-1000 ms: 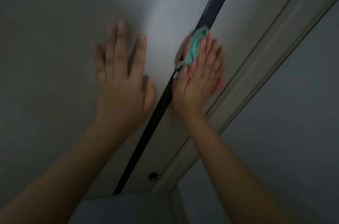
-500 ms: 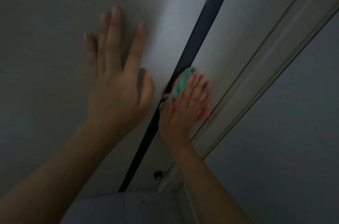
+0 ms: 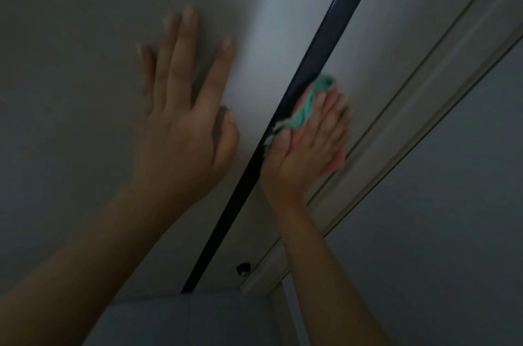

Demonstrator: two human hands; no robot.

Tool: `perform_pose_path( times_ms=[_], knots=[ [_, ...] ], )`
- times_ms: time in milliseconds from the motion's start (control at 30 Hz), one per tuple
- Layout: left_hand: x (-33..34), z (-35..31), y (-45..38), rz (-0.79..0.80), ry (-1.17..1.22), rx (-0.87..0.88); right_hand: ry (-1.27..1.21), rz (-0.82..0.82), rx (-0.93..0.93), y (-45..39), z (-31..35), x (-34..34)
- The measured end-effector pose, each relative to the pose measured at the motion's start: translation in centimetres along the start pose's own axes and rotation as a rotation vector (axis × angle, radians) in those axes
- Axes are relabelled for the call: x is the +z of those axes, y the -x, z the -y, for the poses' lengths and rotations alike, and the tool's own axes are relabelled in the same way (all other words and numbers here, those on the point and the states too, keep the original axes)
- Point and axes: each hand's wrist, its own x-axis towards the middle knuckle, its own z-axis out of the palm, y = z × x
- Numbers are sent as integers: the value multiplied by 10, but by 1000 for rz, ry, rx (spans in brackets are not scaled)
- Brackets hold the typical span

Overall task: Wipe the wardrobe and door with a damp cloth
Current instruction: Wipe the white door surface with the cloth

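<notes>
A pale glossy wardrobe door panel (image 3: 85, 34) fills the left of the view, split from a narrower pale panel (image 3: 396, 34) by a dark vertical strip (image 3: 334, 34). My left hand (image 3: 181, 124) lies flat on the left panel, fingers straight and spread. To the right of the strip, my right hand (image 3: 308, 144) presses a green and pink cloth (image 3: 308, 102) flat against the narrow panel, right beside the strip. Most of the cloth is hidden under the palm and fingers.
A pale moulded frame (image 3: 424, 107) runs diagonally right of the panel, with a grey wall (image 3: 452, 232) beyond it. A small dark round fitting (image 3: 244, 268) sits near the panel's lower edge. Grey floor (image 3: 184, 320) shows below.
My right hand slid the cloth down along the dark strip, then back up part of the way. My left hand stays flat on the panel.
</notes>
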Motion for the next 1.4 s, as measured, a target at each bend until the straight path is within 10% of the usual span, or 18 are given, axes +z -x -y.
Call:
perform_pose_path(
  times_ms=[267,867,1400],
  knots=[
    [-9,4,8,55,-16,23,82,309,-110,128,-59,-8],
    [-8,15,9,49,-47,93,32,404,-303,186,-30,3],
    [-33,25,-31,-155,75,44,34,177,-421,17,38,11]
  ],
)
